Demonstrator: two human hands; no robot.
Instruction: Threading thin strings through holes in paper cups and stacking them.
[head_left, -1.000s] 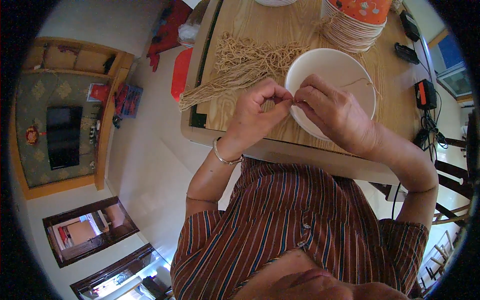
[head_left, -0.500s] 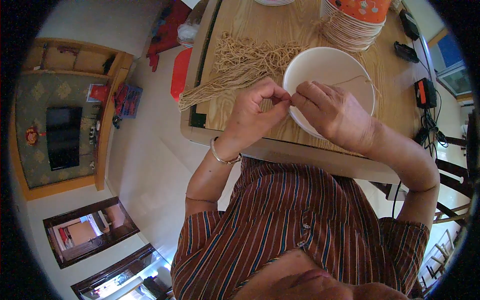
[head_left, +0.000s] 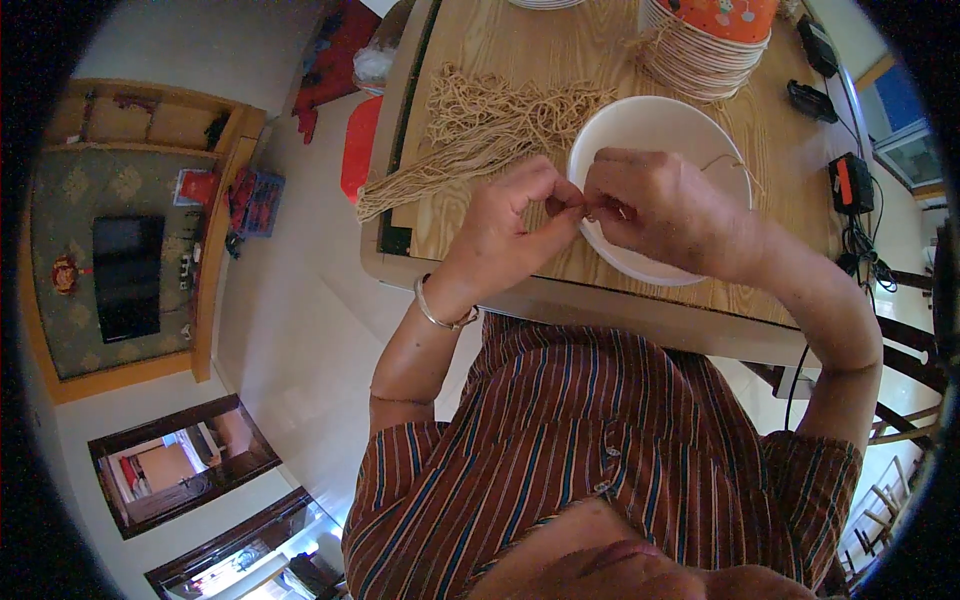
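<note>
Left hand (head_left: 512, 222) and right hand (head_left: 672, 205) pinched closed, apparently on a strand; bowl (head_left: 650, 122) beneath grip. Handwork appears unfinished: loose cord (head_left: 478, 160) lies left, beyond grip.

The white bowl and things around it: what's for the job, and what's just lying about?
Probably part of it:
white bowl, under the right hand
tan strings
stacked bowls

Probably just lying about:
black box with orange patch
black cables

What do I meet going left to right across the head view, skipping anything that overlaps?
Black wall screen, blue crate, left hand, right hand, black-and-orange box.
</note>
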